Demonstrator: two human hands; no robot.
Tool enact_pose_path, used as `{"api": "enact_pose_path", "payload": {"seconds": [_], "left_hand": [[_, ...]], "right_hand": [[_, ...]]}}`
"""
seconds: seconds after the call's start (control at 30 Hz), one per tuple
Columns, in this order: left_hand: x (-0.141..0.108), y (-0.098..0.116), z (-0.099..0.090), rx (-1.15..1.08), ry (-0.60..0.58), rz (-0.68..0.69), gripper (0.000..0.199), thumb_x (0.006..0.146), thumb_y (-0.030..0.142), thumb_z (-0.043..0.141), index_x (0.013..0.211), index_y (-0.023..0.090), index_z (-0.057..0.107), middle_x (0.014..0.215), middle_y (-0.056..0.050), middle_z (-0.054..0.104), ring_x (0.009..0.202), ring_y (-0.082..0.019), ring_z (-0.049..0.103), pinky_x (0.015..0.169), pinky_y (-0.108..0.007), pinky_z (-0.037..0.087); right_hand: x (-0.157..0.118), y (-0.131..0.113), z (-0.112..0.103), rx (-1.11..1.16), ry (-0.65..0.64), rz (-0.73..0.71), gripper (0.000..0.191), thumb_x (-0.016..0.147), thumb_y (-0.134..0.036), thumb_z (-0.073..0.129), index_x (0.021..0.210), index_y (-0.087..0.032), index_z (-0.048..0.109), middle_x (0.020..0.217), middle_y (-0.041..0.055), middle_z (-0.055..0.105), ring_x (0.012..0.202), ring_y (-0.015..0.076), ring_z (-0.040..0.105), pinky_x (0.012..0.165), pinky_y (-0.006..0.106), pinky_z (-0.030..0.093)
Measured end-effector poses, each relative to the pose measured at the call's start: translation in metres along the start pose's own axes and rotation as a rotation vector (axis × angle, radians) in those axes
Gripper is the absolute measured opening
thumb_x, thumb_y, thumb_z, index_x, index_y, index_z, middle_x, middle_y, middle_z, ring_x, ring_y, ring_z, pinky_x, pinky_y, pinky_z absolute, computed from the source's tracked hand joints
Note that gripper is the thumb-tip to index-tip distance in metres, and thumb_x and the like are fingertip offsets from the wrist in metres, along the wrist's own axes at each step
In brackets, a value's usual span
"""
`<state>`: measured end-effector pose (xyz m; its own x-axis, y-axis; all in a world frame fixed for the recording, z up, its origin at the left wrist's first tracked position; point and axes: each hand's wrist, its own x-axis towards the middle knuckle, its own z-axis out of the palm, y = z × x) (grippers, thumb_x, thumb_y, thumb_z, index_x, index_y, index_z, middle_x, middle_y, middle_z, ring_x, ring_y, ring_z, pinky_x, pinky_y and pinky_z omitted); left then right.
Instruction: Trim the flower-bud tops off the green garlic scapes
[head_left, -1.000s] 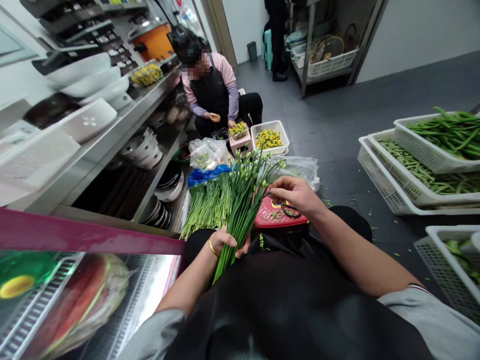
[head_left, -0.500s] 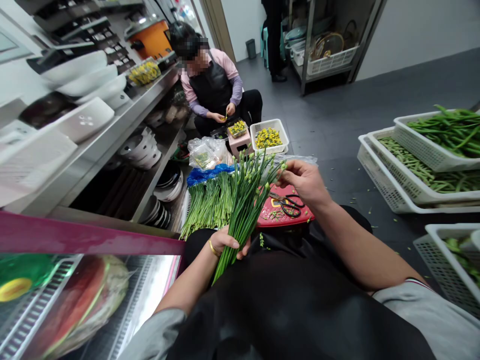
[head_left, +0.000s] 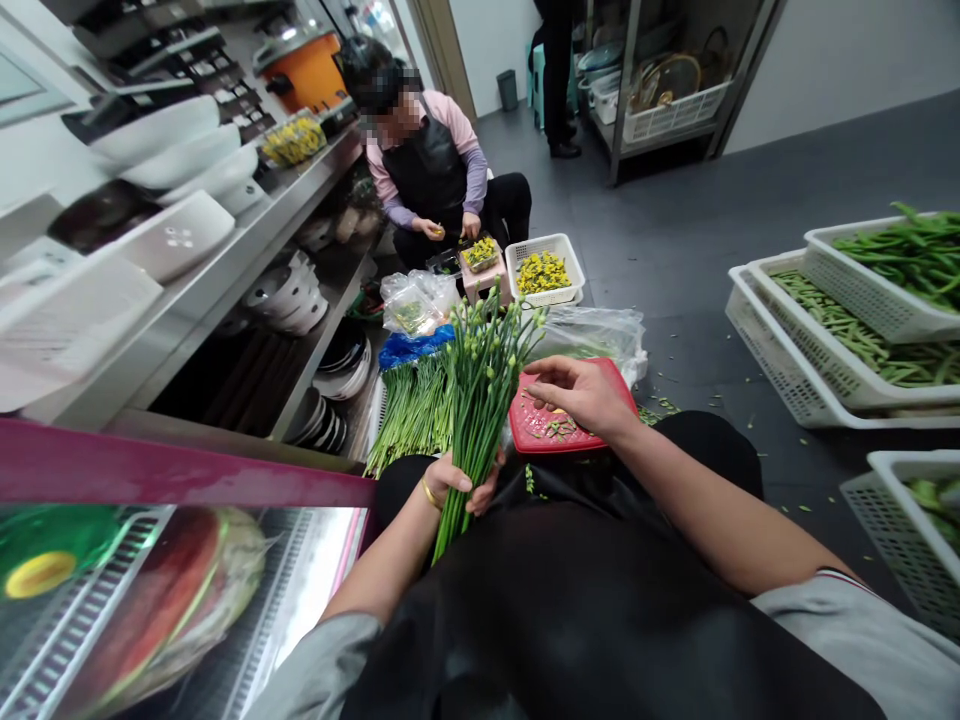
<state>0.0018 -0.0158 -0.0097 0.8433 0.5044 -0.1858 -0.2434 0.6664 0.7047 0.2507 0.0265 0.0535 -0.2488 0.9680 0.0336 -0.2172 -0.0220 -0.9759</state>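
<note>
My left hand [head_left: 463, 486] is closed around the lower stalks of a bunch of flowering chives [head_left: 484, 400], green stems with pale buds at the top. The bunch stands nearly upright, leaning a little right. My right hand [head_left: 577, 398] is over a red board [head_left: 609, 375], just right of the bunch, with fingers loosely bent and apart and nothing visible in them. Small green trimmings lie on the board. The scissors seen there earlier are hidden now, probably under that hand. More chives [head_left: 411, 415] lie in a row left of the bunch, beside a blue bag [head_left: 416, 345].
A co-worker [head_left: 427, 150] sits ahead, hands near a box of yellow flowers [head_left: 480, 252]; a white basket [head_left: 574, 262] holds more. Baskets of green beans [head_left: 847, 330] stand at right. A steel shelf with dishes [head_left: 292, 200] runs along the left, above a lit glass-fronted case [head_left: 300, 590].
My right hand has left the bud tips and come down over the red board, covering the scissors. The left hand still holds the bunch, which is more upright. The co-worker's hands have moved apart.
</note>
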Motion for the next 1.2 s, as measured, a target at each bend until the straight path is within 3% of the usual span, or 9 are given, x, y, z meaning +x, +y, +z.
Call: {"api": "enact_pose_path", "payload": {"seconds": [0.23,0.37,0.43,0.6,0.77,0.87,0.97,1.1,1.2], "left_hand": [[0.000,0.000,0.002,-0.026,-0.012,0.031,0.054,0.058,0.023,0.070,0.109,0.011,0.057,0.059,-0.003,0.062,0.039,-0.015,0.054,0.041,-0.025,0.044],[0.000,0.000,0.001,-0.024,-0.002,0.063,0.066,0.059,0.022,0.069,0.122,0.014,0.053,0.062,-0.003,0.064,0.039,-0.015,0.056,0.041,-0.025,0.046],[0.000,0.001,0.001,-0.001,0.024,0.069,0.066,0.058,0.024,0.070,0.122,0.013,0.055,0.061,-0.003,0.065,0.039,-0.015,0.055,0.041,-0.025,0.045],[0.000,0.003,0.004,0.057,0.073,0.069,0.045,0.056,0.029,0.072,0.096,0.008,0.064,0.059,-0.006,0.064,0.041,-0.015,0.056,0.041,-0.024,0.045],[-0.002,0.005,0.010,0.138,0.142,0.015,0.054,0.055,0.025,0.076,0.104,0.008,0.062,0.060,-0.004,0.063,0.043,-0.014,0.055,0.043,-0.024,0.046],[-0.004,0.006,0.012,0.193,0.194,0.055,0.058,0.055,0.026,0.078,0.108,0.008,0.060,0.061,-0.002,0.061,0.042,-0.012,0.054,0.043,-0.023,0.045],[-0.006,0.005,0.012,0.216,0.185,0.081,0.058,0.057,0.027,0.079,0.108,0.009,0.060,0.061,-0.001,0.061,0.042,-0.011,0.054,0.043,-0.022,0.044],[-0.006,0.005,0.012,0.237,0.160,0.051,0.058,0.057,0.027,0.079,0.108,0.008,0.060,0.062,-0.001,0.061,0.043,-0.012,0.055,0.042,-0.022,0.043],[-0.005,0.004,0.013,0.239,0.153,0.039,0.057,0.057,0.027,0.079,0.107,0.008,0.060,0.062,-0.001,0.061,0.043,-0.012,0.055,0.043,-0.023,0.044]], "right_hand": [[0.008,-0.009,0.013,-0.047,-0.035,0.005,0.031,0.059,-0.040,0.077,0.068,-0.016,0.060,0.061,-0.0024,0.057,0.055,0.0082,0.051,0.054,0.024,0.043],[0.004,-0.008,0.011,-0.038,-0.053,0.007,0.035,0.061,-0.045,0.076,0.065,-0.016,0.057,0.056,-0.0033,0.054,0.050,0.0079,0.049,0.050,0.023,0.041],[0.002,-0.005,0.010,-0.034,-0.030,0.001,0.040,0.062,-0.050,0.076,0.064,-0.016,0.056,0.054,-0.0032,0.053,0.049,0.0080,0.049,0.049,0.023,0.040],[0.005,-0.002,0.008,0.014,0.136,-0.102,0.045,0.065,-0.056,0.074,0.065,-0.017,0.053,0.052,-0.0033,0.053,0.047,0.0070,0.046,0.047,0.022,0.039],[0.011,-0.006,-0.002,-0.031,0.140,-0.144,0.041,0.067,-0.053,0.074,0.072,-0.016,0.056,0.056,-0.0022,0.056,0.049,0.0084,0.051,0.049,0.023,0.045],[0.009,-0.013,-0.016,-0.150,0.280,-0.295,0.038,0.071,-0.048,0.073,0.089,-0.017,0.059,0.067,-0.0014,0.060,0.056,0.0108,0.058,0.056,0.026,0.051],[0.003,-0.023,-0.030,-0.446,0.450,-0.565,0.030,0.080,-0.036,0.067,0.105,-0.021,0.060,0.077,-0.0004,0.062,0.064,0.0115,0.060,0.064,0.028,0.054],[-0.001,-0.036,-0.038,-0.874,0.405,-0.891,0.028,0.084,-0.024,0.063,0.112,-0.026,0.065,0.084,0.0020,0.063,0.072,0.0129,0.060,0.071,0.028,0.054],[-0.004,-0.046,-0.039,-0.950,0.358,-0.931,0.018,0.084,-0.021,0.063,0.098,-0.027,0.072,0.080,0.0024,0.063,0.070,0.0131,0.060,0.067,0.027,0.052]]}}
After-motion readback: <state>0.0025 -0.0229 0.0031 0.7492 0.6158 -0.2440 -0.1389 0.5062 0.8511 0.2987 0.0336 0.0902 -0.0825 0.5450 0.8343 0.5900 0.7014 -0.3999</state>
